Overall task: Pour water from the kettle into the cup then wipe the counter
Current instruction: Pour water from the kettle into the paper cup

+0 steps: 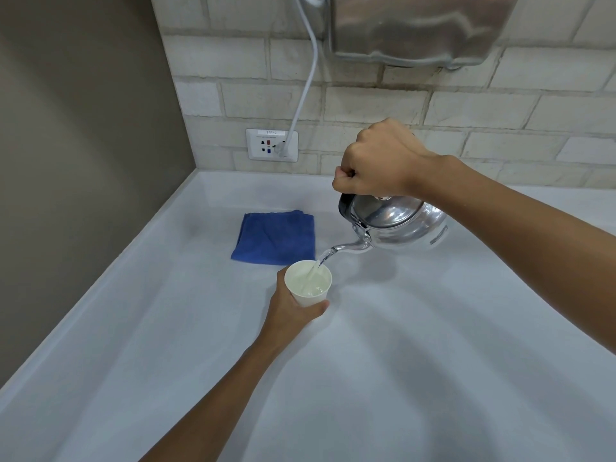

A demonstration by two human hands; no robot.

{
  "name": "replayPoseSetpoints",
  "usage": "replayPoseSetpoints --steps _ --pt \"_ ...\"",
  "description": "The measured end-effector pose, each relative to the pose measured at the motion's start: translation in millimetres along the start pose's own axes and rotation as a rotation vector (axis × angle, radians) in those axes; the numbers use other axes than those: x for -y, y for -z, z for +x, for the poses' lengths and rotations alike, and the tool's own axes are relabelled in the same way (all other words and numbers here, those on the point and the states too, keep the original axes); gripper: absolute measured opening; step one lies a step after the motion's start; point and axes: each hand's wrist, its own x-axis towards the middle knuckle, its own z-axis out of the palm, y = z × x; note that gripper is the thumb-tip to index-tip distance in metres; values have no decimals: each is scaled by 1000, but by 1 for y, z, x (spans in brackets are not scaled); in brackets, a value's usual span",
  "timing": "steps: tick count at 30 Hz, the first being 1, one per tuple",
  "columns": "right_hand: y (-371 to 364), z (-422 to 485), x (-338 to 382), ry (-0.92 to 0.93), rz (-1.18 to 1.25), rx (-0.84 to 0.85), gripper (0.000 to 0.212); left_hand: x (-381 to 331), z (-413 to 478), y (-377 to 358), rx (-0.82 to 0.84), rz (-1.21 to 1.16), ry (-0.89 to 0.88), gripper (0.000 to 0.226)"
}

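Water (322,259) runs in a thin stream from the spout of a steel kettle (398,225), tilted toward eight o'clock, into a white cup (308,282) just below and left of the spout tip. The right hand (378,160) is clenched around the kettle's top handle, and the left hand (293,310) grasps the cup from its six o'clock side, low over the white counter (416,361). A folded blue cloth (275,236) lies on the counter at eleven o'clock from the cup, nearer the left hand, likely the next thing needed.
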Motion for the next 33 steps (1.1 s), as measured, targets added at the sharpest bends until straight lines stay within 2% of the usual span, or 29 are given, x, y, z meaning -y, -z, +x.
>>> replayPoseSetpoints --steps 10,21,26,33 --pt "-7 -2 -1 -1 18 2 43 -2 1 -1 -6 26 -20 76" --pt "-37 -9 -15 -180 207 14 46 -3 -2 1 7 16 3 77" --pt "-53 -6 -32 -338 329 -8 47 -5 -2 1 14 29 0 81" --pt "-82 -2 -53 -677 532 -51 48 -4 -2 0 -4 39 7 78"
